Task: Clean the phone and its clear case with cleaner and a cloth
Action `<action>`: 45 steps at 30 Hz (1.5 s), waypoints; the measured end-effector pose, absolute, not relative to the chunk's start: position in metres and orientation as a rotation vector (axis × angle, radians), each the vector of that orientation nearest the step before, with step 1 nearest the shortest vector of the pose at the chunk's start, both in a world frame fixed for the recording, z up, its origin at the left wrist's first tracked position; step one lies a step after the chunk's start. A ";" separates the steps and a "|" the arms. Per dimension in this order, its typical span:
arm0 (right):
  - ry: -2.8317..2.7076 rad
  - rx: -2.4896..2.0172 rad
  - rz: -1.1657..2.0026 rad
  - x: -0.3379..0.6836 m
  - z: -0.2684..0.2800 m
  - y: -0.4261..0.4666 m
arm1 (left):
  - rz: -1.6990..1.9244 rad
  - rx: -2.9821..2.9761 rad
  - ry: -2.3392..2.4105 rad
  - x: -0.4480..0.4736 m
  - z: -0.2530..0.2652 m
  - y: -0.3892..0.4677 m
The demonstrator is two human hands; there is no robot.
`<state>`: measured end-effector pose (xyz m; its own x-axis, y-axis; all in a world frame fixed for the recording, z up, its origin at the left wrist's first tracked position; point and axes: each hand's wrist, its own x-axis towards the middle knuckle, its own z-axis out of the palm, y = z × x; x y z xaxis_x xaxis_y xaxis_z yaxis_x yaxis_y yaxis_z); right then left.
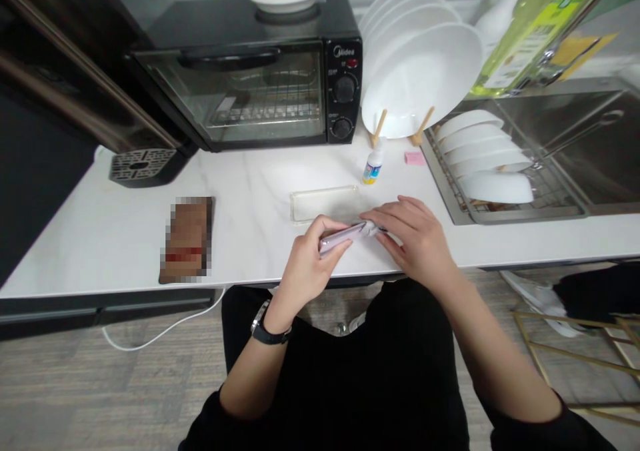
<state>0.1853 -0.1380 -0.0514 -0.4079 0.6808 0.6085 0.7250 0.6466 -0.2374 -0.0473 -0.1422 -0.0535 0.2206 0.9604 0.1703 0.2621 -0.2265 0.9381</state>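
A pale lilac phone (339, 238) is gripped by its end in my left hand (306, 264), thumb on one side and fingers on the other. My right hand (419, 243) pinches a crumpled grey cloth (370, 228) around the phone's other end. Just beyond my hands, a clear phone case (293, 209) lies on the white counter (250, 237). A small white spray bottle (373, 165) with a blue and yellow label stands behind my right hand, beside a pink piece (414, 158) that I cannot identify.
A black toaster oven (240, 94) stands at the back, left of white plates (423, 81) in a wooden rack. At right, bowls (497, 187) sit in a drainer by the sink (610, 157). A blurred-out flat object (187, 241) lies left. Someone's shoe (537, 297) shows at right.
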 end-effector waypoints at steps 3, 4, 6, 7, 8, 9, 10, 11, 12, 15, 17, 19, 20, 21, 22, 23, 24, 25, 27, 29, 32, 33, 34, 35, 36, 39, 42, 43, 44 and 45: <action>-2.042 -0.993 0.107 0.190 -0.049 -0.132 | 1.204 1.668 1.177 -0.047 -0.036 -0.134; -1.975 -1.000 0.174 0.187 -0.050 -0.131 | 1.268 1.634 1.176 -0.046 -0.032 -0.130; -1.807 -1.056 0.283 0.174 -0.053 -0.132 | 1.401 1.519 1.165 -0.042 -0.026 -0.121; -1.707 -1.094 0.312 0.167 -0.055 -0.133 | 1.464 1.452 1.154 -0.038 -0.025 -0.117; -1.605 -1.132 0.322 0.159 -0.057 -0.134 | 1.521 1.390 1.142 -0.034 -0.025 -0.113; -1.517 -1.168 0.317 0.151 -0.058 -0.135 | 1.573 1.339 1.132 -0.031 -0.027 -0.111; -1.454 -1.199 0.302 0.143 -0.058 -0.137 | 1.610 1.304 1.128 -0.027 -0.028 -0.110; -1.425 -1.222 0.282 0.136 -0.057 -0.139 | 1.636 1.284 1.129 -0.023 -0.030 -0.111; -1.428 -1.230 0.262 0.130 -0.054 -0.142 | 1.646 1.279 1.132 -0.019 -0.032 -0.113; -1.510 -1.184 0.208 0.118 -0.043 -0.147 | 1.595 1.342 1.156 -0.013 -0.034 -0.125; -1.570 -1.143 0.187 0.117 -0.039 -0.148 | 1.578 1.397 1.198 -0.013 -0.033 -0.134; -1.638 -1.121 0.187 0.122 -0.044 -0.147 | 1.609 1.428 1.257 -0.015 -0.031 -0.142; -1.666 -1.112 0.193 0.126 -0.048 -0.146 | 1.635 1.435 1.277 -0.017 -0.030 -0.145; -1.683 -1.108 0.202 0.130 -0.052 -0.144 | 1.659 1.441 1.287 -0.018 -0.029 -0.147; -1.688 -1.110 0.215 0.133 -0.056 -0.144 | 1.679 1.445 1.288 -0.019 -0.028 -0.149; -1.684 -1.116 0.229 0.135 -0.059 -0.144 | 1.691 1.448 1.286 -0.020 -0.029 -0.151; -1.678 -1.123 0.245 0.135 -0.060 -0.145 | 1.691 1.453 1.286 -0.019 -0.030 -0.153; -1.671 -1.125 0.259 0.132 -0.058 -0.147 | 1.686 1.455 1.293 -0.018 -0.032 -0.154; -1.666 -1.109 0.269 0.124 -0.051 -0.153 | 1.665 1.460 1.316 -0.015 -0.038 -0.157; -1.690 -1.045 0.248 0.116 -0.042 -0.157 | 1.655 1.462 1.341 -0.011 -0.046 -0.160; -1.782 -0.947 0.193 0.118 -0.043 -0.155 | 1.701 1.447 1.338 -0.011 -0.059 -0.164; -1.814 -0.948 0.176 0.123 -0.047 -0.152 | 1.727 1.438 1.323 -0.011 -0.063 -0.164; -1.839 -0.971 0.163 0.128 -0.053 -0.149 | 1.752 1.428 1.306 -0.012 -0.066 -0.165; -1.856 -1.005 0.153 0.133 -0.058 -0.147 | 1.771 1.417 1.296 -0.013 -0.070 -0.165; -1.859 -1.041 0.146 0.136 -0.062 -0.145 | 1.781 1.404 1.297 -0.014 -0.073 -0.165; -1.849 -1.058 0.153 0.131 -0.063 -0.149 | 1.794 1.374 1.326 -0.017 -0.082 -0.164; -1.864 -0.983 0.184 0.110 -0.050 -0.160 | 1.853 1.362 1.299 -0.018 -0.091 -0.162; -1.882 -0.963 0.185 0.105 -0.047 -0.162 | 1.892 1.351 1.282 -0.019 -0.093 -0.161; -1.903 -0.945 0.175 0.102 -0.045 -0.163 | 1.933 1.340 1.263 -0.019 -0.095 -0.160; -1.926 -0.932 0.156 0.103 -0.046 -0.161 | 1.969 1.329 1.244 -0.019 -0.097 -0.158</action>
<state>0.1027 -0.1611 -0.0459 -0.2525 0.6632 0.7046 0.5411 0.7005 -0.4654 -0.0189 -0.1584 -0.0965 -0.4303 0.7618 0.4843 0.1098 -0.4883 0.8657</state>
